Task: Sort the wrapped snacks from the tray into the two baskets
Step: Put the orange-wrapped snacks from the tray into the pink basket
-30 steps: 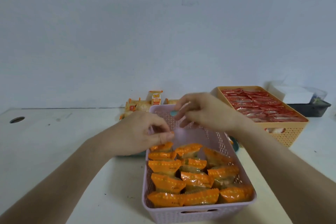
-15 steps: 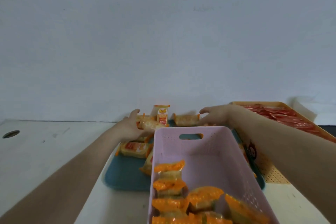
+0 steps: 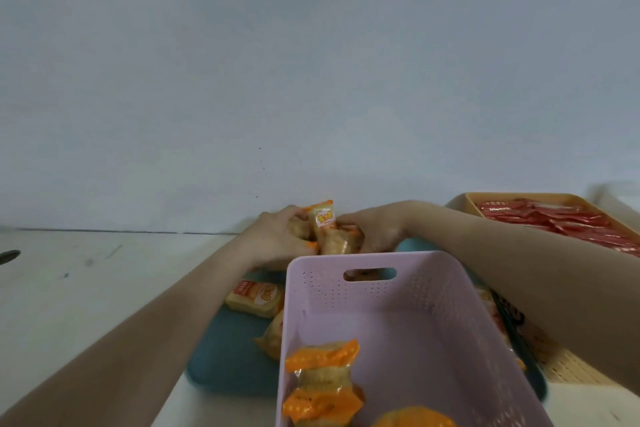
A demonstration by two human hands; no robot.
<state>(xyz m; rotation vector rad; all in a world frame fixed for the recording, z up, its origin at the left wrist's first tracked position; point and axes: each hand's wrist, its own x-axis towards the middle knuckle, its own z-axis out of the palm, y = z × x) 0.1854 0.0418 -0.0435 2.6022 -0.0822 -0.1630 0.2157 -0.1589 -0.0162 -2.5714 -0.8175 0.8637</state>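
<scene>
Beyond the far end of the pink basket [image 3: 374,302], both hands meet over the blue tray [image 3: 225,357]. My left hand [image 3: 280,236] and my right hand [image 3: 377,229] close from either side on a bunch of orange-wrapped snacks [image 3: 329,229], one standing upright between them. Several orange-wrapped snacks [image 3: 322,381] lie in the near end of the pink basket. Two more wrapped snacks [image 3: 256,296] rest on the tray left of the basket. An orange basket [image 3: 512,199] at the right holds several red-wrapped snacks [image 3: 554,220].
The pink basket stands on the blue tray and hides much of it. A white table [image 3: 86,288] runs back to a pale wall. A dark round hole [image 3: 8,256] sits at the table's far left edge.
Both hands have come together from apart and gathered snacks at the tray's far end. The view has tilted upward, so less of the pink basket shows.
</scene>
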